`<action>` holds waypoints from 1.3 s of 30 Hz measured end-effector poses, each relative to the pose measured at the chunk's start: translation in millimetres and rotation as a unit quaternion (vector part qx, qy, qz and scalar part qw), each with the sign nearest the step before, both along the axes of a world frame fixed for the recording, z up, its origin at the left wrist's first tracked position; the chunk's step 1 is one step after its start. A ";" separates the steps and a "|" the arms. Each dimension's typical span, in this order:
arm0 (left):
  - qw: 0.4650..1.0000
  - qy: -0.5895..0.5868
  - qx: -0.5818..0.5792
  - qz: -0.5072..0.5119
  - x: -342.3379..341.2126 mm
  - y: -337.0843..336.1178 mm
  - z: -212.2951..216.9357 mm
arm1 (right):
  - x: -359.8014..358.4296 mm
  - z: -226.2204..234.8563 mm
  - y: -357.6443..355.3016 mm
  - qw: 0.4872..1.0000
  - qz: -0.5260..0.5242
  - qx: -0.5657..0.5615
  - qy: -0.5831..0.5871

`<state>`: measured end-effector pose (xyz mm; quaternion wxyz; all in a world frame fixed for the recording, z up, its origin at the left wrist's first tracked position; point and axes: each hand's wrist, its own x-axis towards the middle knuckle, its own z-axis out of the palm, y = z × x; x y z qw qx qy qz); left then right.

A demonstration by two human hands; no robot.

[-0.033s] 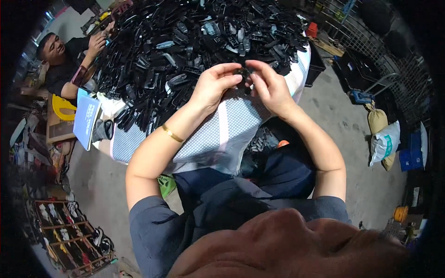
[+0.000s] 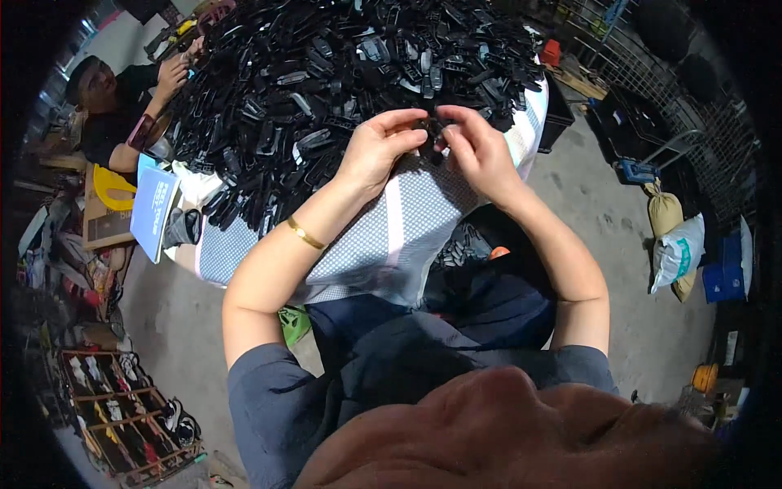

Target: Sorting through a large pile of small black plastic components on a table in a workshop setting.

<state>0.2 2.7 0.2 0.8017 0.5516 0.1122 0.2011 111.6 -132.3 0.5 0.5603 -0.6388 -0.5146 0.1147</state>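
My left hand (image 2: 376,151) and my right hand (image 2: 476,148) meet at the near edge of a big heap of black plastic parts (image 2: 326,73). Together the fingertips pinch one small black plastic part (image 2: 430,134), which the fingers mostly hide. A thin gold bangle (image 2: 305,235) circles my left wrist. The heap lies on a table draped in a blue-and-white checked cloth (image 2: 383,236), and both hands hover just above that cloth.
Another person in a dark shirt (image 2: 114,98) sits at the far left of the table, one hand in the heap. A blue booklet (image 2: 155,208) hangs off the table's left edge. A shoe rack (image 2: 122,407) stands lower left; sacks (image 2: 672,240) and wire crates (image 2: 652,106) stand at the right.
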 end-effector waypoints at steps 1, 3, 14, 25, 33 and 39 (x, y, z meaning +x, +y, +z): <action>0.999 -0.007 0.034 0.012 0.1 1.3 -2.3 | 3.1 -2.8 1.7 0.998 0.013 -0.015 0.054; 0.998 -0.010 0.060 0.020 -1.8 -0.8 0.5 | 2.6 1.5 1.0 0.989 0.052 -0.027 0.137; 0.994 -0.050 0.071 0.061 -3.9 -7.1 2.2 | -3.0 -23.3 15.5 0.979 -0.060 0.121 -0.154; 0.988 -0.061 0.052 -0.129 -8.7 8.6 8.0 | -8.1 -6.7 -1.0 0.991 0.089 -0.067 0.071; 0.981 -0.061 0.132 -0.125 -6.4 4.9 7.9 | -4.6 -7.5 -8.1 0.997 0.068 -0.041 -0.017; 0.809 -0.027 0.587 -0.025 -1.1 10.7 4.9 | 26.6 31.8 -40.7 0.904 0.219 -0.333 -0.156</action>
